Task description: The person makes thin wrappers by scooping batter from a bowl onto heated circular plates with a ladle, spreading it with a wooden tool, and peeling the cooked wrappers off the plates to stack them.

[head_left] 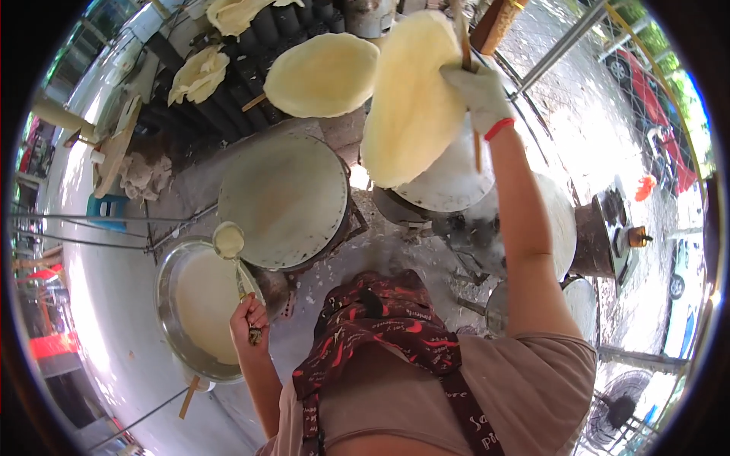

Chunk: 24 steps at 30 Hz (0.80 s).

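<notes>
My left hand (249, 317) is closed around the handle of a metal ladle (229, 241), whose bowl holds some pale liquid. The ladle hangs over the rim of a wide metal basin (169, 342) of creamy white batter (205, 304), beside a round flat griddle (285, 201) covered with pale cloth or film. My right hand (479, 95), in a whitish glove with a red cuff, grips a thin wooden stick (477, 152). Against the stick hangs a large, thin, pale yellow sheet of dough (414, 99). Below it is a second round steamer top (456, 175), partly hidden by the sheet.
Another round dough sheet (323, 74) lies near a stack of dark cylinders (266, 30), with a crumpled sheet (199, 74) on them. Steam drifts right of centre, near my right forearm. A blue stool (106, 211) stands left; a fan (616, 410) is at lower right.
</notes>
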### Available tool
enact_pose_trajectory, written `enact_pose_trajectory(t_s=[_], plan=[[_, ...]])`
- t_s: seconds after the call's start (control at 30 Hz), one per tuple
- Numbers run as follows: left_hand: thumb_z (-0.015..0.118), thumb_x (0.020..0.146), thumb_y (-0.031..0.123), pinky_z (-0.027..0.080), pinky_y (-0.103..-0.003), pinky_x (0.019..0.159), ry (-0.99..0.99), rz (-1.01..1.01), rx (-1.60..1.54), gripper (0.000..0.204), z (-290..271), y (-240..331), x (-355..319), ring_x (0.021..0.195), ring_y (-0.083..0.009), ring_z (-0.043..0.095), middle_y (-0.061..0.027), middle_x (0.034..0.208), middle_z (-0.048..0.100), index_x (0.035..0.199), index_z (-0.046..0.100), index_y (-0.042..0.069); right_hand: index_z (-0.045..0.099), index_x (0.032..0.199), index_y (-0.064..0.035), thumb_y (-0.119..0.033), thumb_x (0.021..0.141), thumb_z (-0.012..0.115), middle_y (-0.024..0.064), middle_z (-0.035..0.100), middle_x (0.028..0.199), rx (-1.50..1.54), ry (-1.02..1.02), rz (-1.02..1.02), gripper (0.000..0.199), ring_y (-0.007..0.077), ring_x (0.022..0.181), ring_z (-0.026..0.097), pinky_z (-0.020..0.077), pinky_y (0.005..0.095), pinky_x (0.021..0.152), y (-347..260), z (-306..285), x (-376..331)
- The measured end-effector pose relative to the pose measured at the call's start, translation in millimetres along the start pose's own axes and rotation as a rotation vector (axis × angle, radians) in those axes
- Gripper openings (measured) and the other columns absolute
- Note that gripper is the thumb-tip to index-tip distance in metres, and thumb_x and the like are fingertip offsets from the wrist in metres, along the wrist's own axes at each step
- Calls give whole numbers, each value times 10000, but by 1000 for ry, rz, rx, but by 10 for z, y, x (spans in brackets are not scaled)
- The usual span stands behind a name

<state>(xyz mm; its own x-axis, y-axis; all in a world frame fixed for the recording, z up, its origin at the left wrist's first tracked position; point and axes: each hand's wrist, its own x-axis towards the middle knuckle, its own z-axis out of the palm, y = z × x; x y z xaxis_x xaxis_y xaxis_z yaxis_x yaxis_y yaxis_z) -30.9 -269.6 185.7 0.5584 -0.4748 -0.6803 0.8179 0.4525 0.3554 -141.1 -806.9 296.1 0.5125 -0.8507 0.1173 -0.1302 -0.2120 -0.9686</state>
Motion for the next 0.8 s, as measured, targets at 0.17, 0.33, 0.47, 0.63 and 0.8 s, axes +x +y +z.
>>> enact_pose_trajectory(t_s=[0.17, 0.33, 0.47, 0.63, 0.8], plan=[[459, 932, 59, 338, -196, 382, 64, 107, 2, 124, -116, 29, -64, 486, -62, 371, -11, 682, 404, 1012, 481, -33, 656, 959, 33, -200, 759, 710, 56, 660, 807, -81, -218, 40, 312, 121, 650, 617, 500, 262, 605, -430, 252, 848], [481, 924, 60, 329, -190, 378, 141, 195, -19, 115, -21, -48, -90, 482, -57, 366, -6, 673, 401, 993, 486, -32, 680, 968, -47, -321, 744, 624, 118, 684, 808, -992, -312, -342, 357, 233, 742, 649, 508, 344, 678, -330, 1055, 2055], [487, 919, 56, 325, -187, 376, 234, 286, -77, 103, 32, -152, -98, 480, -55, 362, -3, 670, 401, 976, 485, -30, 653, 997, 3, -299, 719, 598, 203, 672, 855, -996, -269, -601, 415, 340, 834, 649, 503, 384, 785, -988, 1506, 2069], [510, 893, 52, 304, -204, 378, 279, 324, -192, 127, 67, -216, -36, 480, -67, 355, 0, 661, 404, 992, 490, -25, 669, 886, -112, -307, 829, 539, 134, 652, 859, -1036, -360, -883, 241, 318, 821, 638, 497, 455, 732, -380, 1982, 1767], [465, 923, 57, 320, -198, 360, 368, 382, -201, 126, 380, -303, 25, 479, -66, 362, -15, 684, 405, 1011, 477, -33, 673, 840, -95, -207, 816, 516, 161, 650, 883, -1000, -385, -776, 194, 348, 808, 639, 513, 464, 707, 1610, 2519, 1775]])
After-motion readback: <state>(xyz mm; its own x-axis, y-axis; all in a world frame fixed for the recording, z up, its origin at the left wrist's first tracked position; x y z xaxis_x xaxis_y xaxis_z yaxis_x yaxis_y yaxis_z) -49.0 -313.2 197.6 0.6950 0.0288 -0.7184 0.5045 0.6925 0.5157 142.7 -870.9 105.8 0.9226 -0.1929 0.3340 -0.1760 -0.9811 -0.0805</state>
